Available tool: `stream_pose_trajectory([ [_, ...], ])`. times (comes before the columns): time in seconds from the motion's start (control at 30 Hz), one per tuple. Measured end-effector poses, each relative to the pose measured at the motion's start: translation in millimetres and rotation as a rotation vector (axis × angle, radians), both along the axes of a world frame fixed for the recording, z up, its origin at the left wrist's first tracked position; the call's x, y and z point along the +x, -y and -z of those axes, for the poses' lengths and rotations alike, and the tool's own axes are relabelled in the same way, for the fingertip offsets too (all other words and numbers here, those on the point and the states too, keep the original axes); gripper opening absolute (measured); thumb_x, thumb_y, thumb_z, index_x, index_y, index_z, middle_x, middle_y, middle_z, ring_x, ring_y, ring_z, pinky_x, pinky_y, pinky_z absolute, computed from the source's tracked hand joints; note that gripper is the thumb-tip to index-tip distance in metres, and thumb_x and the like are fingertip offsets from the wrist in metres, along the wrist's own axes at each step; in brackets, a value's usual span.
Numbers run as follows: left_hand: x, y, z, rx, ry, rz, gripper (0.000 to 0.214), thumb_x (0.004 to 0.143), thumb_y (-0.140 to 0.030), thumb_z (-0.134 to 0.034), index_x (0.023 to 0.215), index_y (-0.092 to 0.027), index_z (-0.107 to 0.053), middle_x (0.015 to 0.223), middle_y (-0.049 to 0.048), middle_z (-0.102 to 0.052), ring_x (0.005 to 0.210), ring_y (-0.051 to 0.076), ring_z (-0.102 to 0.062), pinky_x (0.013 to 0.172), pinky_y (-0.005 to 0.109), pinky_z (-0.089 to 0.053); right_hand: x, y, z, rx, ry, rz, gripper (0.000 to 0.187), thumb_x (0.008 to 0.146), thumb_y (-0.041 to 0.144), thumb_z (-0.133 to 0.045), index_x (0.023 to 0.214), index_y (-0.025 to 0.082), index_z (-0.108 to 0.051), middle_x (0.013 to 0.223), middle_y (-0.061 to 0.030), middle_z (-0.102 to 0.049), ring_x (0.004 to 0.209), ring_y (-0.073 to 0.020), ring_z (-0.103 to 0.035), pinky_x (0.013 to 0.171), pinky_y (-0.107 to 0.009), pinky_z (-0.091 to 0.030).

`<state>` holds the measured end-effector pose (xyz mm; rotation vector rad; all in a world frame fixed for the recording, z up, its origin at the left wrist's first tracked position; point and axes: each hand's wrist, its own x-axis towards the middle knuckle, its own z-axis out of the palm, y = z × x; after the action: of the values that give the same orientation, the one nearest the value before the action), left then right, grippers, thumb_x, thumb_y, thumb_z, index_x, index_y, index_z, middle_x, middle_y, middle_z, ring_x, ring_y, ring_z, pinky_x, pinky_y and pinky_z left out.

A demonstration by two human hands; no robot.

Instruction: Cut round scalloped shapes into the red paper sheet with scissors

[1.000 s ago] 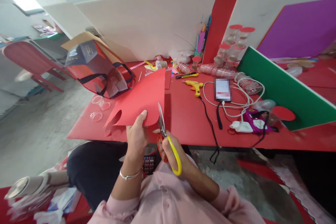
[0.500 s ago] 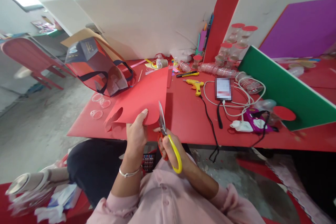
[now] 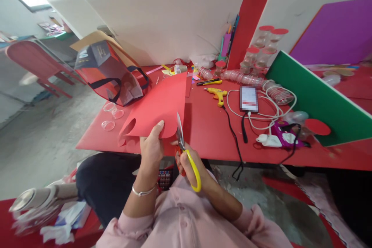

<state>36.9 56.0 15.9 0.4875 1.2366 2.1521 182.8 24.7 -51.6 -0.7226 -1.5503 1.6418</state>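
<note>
My left hand pinches the near edge of a large red paper sheet, thumb on top and fingers underneath, out of sight. The sheet is held up at a slant over the table, and a round hole shows near its left corner. In my right hand is a pair of scissors with one yellow and one red handle loop. Their blades point away from me and lie at the sheet's near right corner. Whether the blades are fully closed is hard to see.
A yellow glue gun, a phone with white cable, and a cutter knife lie on the red table. A bag stands left, beside clear plastic rings. A green board leans at right.
The view has shifted slightly, so the table and its things appear a little further right. Both hands, the sheet and the scissors keep nearly the same pose.
</note>
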Motion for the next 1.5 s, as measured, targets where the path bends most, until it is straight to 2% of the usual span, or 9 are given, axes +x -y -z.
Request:
stream_pose_trajectory([
  [0.2,0.3,1.0,1.1,-0.021,-0.026,-0.006,0.031,0.075,-0.027,-0.099,0.100,-0.023,-0.081,0.110,0.0028,-0.084,0.109,0.022,-0.077,0.107,0.036,-0.062,-0.7,0.8,-0.8,0.009,0.011,0.024,0.083,0.109,0.091,-0.040,0.148,0.022,-0.067,0.076,0.0012,-0.053,0.062,-0.0171,-0.052,0.056,-0.029,-0.042],
  [0.53,0.9,-2.4,0.8,-0.013,0.015,0.013,0.040,0.073,-0.026,-0.100,0.108,-0.024,-0.079,0.115,0.0025,-0.083,0.107,0.021,-0.078,0.104,0.035,-0.063,-3.3,0.5,1.0,-0.053,-0.021,0.028,0.080,0.109,0.090,-0.045,0.143,0.022,-0.069,0.074,0.0027,-0.050,0.057,-0.0151,-0.047,0.053,-0.029,-0.040],
  [0.93,2.0,-4.5,-5.2,0.011,0.071,0.032,0.034,0.071,-0.019,-0.099,0.098,-0.025,-0.078,0.103,0.0002,-0.083,0.100,0.018,-0.077,0.097,0.032,-0.064,-0.2,-0.8,3.8,-0.097,-0.035,-0.006,0.080,0.108,0.090,-0.046,0.145,0.023,-0.068,0.070,0.0052,-0.046,0.051,-0.0127,-0.043,0.051,-0.027,-0.037],
  [1.23,0.5,-4.7,-3.4,-0.019,0.060,0.031,0.034,0.071,-0.021,-0.097,0.100,-0.026,-0.079,0.106,-0.0004,-0.084,0.105,0.020,-0.078,0.102,0.034,-0.063,0.6,0.9,3.2,-0.097,-0.026,-0.004,0.082,0.108,0.090,-0.046,0.145,0.020,-0.068,0.069,0.0064,-0.044,0.051,-0.0124,-0.043,0.051,-0.027,-0.037],
  [1.5,-4.1,-4.8,0.8,-0.034,0.004,0.033,0.037,0.070,-0.026,-0.099,0.101,-0.025,-0.078,0.105,0.0019,-0.084,0.106,0.023,-0.079,0.100,0.037,-0.064,2.4,0.4,1.2,-0.098,-0.006,-0.014,0.081,0.108,0.090,-0.047,0.145,0.021,-0.069,0.068,0.0063,-0.044,0.052,-0.0132,-0.043,0.052,-0.027,-0.036],
])
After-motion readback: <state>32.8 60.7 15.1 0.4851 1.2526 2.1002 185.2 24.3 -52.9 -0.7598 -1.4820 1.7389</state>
